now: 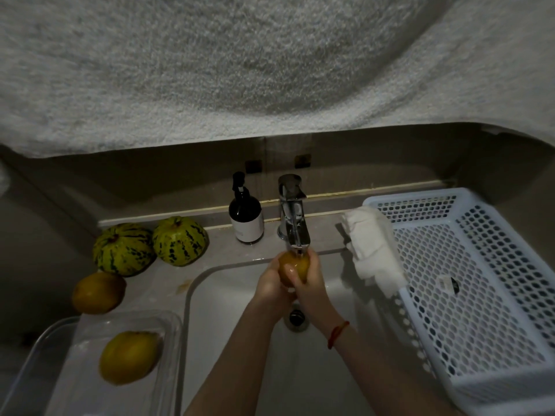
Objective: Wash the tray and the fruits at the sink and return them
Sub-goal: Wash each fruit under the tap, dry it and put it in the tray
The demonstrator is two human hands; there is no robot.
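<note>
Both hands hold one yellow-orange fruit [292,267] under the chrome tap's spout [295,226], over the white sink [210,310]. My left hand [271,288] cups its left side and my right hand [312,283] wraps its right side. A clear plastic tray [172,322] at the lower left holds another yellow fruit [129,357]. A third yellow-orange fruit [97,292] lies on the counter behind the tray. Two green striped melons [123,249] [180,241] sit side by side further back on the left.
A dark soap pump bottle [245,216] stands left of the tap. A white perforated basket [468,283] fills the counter on the right, with a white cloth [372,244] draped over its left rim. A pale towel [240,61] hangs overhead. The drain [297,318] lies below my wrists.
</note>
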